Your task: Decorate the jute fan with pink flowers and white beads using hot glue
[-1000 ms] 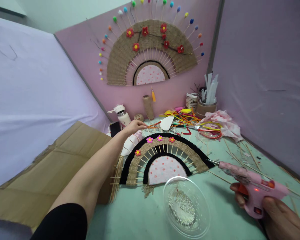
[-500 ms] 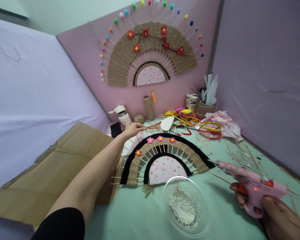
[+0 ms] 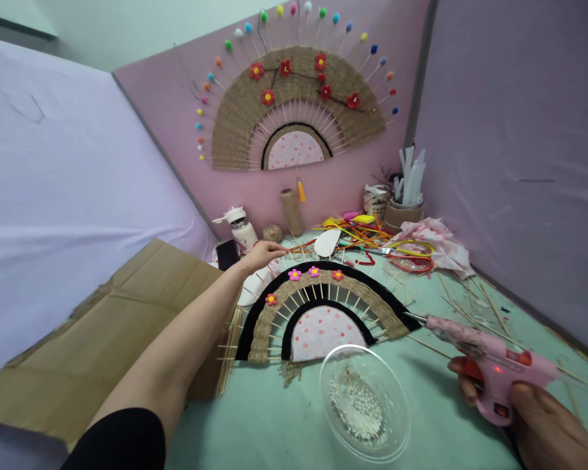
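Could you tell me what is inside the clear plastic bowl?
The bowl holds small, white, pearl-like beads in a loose heap. What lies beneath the top layer is covered and cannot be seen.

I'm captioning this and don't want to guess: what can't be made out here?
All in the head view:
- Left hand: too small to tell whether its fingers pinch anything.
- Right hand: wrist cut off by the picture's edge.
- Glue gun: grip partly covered by the right hand; any glue at its tip is too small to see.
- Whatever lies beneath the cardboard: hidden by it.
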The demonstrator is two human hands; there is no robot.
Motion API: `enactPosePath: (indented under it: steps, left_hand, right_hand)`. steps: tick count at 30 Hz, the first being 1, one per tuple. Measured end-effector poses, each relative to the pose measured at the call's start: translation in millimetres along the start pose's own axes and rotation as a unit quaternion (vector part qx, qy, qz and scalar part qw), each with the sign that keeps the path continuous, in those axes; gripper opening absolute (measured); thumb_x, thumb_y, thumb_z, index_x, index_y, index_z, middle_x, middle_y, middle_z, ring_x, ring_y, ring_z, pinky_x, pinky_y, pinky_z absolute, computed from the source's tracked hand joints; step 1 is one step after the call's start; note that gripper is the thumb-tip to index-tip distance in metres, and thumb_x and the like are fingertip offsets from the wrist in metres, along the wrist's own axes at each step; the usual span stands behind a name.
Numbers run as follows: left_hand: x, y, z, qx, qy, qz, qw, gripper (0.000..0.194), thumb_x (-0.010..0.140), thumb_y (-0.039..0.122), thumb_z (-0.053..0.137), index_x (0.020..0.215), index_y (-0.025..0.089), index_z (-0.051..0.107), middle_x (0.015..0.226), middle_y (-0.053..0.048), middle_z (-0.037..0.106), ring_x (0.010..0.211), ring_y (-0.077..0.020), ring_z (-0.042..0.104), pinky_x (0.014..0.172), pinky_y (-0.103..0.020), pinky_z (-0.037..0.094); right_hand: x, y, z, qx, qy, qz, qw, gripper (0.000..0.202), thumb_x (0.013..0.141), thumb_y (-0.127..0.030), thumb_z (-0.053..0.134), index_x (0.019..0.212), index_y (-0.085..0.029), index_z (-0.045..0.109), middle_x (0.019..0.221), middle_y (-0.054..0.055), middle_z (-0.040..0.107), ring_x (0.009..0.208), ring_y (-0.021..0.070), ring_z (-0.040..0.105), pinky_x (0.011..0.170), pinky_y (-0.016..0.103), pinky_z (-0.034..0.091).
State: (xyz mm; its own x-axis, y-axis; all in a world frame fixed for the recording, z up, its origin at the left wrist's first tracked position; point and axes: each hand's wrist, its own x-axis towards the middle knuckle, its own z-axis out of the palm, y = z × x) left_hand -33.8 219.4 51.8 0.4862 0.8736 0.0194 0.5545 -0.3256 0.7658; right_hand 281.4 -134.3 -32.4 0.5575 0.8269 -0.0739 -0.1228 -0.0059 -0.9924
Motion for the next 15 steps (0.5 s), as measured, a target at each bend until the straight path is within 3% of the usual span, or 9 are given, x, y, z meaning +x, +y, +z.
enactPosePath:
  steps: [7,15]
  left_hand:
    - [-1.5,2.7,1.2,-0.002,-0.002,-0.002,1.0,0.05,0.059,0.055,0.076,0.089,0.015,0.077,0.094,-0.009,0.076,0.089,-0.0217,0.064,0.083,-0.033,0.045]
    - [-2.9,4.3,0.3,-0.005,-0.002,-0.006,1.0,0.05,0.059,0.055,0.076,0.089,0.015,0.077,0.095,-0.01,0.075,0.092,-0.0224,0.064,0.085,-0.034,0.046]
  right_hand:
    - [0.4,-5.9,1.7,-0.005,-0.005,-0.021,1.0,0.042,0.055,-0.06,0.075,0.046,-0.021,0.062,0.047,0.005,0.056,0.045,0.0201,0.052,0.043,0.029,0.049]
    - [0.7,-5.7,3.2,0.015,-0.001,0.003,1.0,0.044,0.05,-0.062,0.078,0.047,-0.021,0.063,0.051,0.006,0.061,0.044,0.0184,0.051,0.045,0.028,0.052]
